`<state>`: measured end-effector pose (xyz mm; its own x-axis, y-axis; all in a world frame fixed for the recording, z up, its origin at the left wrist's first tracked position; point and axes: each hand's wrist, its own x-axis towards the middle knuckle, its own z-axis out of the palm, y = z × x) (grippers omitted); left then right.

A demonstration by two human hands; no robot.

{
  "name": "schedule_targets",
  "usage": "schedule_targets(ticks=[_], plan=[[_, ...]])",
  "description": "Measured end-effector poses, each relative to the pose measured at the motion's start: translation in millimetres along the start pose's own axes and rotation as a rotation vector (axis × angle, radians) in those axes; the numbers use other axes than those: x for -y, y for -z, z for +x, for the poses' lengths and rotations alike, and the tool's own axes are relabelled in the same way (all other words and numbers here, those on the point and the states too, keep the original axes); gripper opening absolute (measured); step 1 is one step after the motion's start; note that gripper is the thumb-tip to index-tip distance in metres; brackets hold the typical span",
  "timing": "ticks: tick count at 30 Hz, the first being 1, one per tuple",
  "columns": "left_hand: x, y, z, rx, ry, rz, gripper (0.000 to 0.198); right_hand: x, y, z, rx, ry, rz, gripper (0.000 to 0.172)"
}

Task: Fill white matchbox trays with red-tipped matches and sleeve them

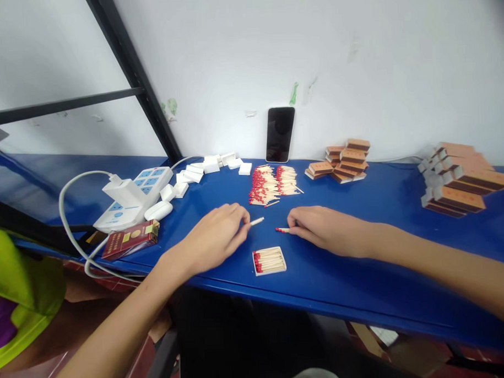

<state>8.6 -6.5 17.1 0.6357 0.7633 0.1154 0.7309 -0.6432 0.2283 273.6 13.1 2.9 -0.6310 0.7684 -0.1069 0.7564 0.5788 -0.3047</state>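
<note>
Centre of frame: left hand [214, 237] pinches single matchstick [257, 221], pale end poking right. Right hand [323, 230] pinches red-tipped matches [281, 230], heads pointing left. Filled tray [269, 261] lies lower centre, between both hands, open side up, probably for easy reach. Loose match pile [274, 184] just behind. Sleeve stacks [342, 161] upper right. Phone [280, 134] leans on wall.

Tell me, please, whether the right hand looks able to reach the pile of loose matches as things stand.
Probably yes: only bare blue table lies between the right hand and the loose matches, though its fingers pinch one match.
</note>
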Motion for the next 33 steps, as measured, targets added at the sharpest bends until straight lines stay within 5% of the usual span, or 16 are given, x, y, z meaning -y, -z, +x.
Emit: schedule_targets(ticks=[7, 10, 13, 18, 22, 25, 33], plan=[[21, -26.2, 49, -0.095, -0.047, 0.029, 0.024, 4, 2, 34, -0.177, -0.003, -0.211, 0.028], [20, -21.1, 37, -0.17, 0.021, -0.044, 0.033, -16, 17, 15, -0.276, 0.047, -0.218, 0.032], [7, -14.0, 6, -0.128, 0.057, -0.119, 0.035, -43, 22, -32, -0.223, 0.093, -0.227, 0.046], [-32, -22.4, -37, -0.024, 0.079, -0.054, 0.066, -40, -6, -82, -0.246, 0.06, -0.172, 0.045], [-52, -37.0, -40, 0.001, 0.096, -0.035, 0.036, 7, -27, -74, -0.208, 0.167, 0.053, 0.046], [-56, -39.0, -34, 0.005, 0.096, -0.054, 0.035, 30, -34, -62, -0.219, 0.133, 0.178, 0.049], [-50, -33.8, -30, 0.052, 0.035, -0.146, 0.035, 14, -30, -54, -0.235, 0.103, 0.29, 0.046]])
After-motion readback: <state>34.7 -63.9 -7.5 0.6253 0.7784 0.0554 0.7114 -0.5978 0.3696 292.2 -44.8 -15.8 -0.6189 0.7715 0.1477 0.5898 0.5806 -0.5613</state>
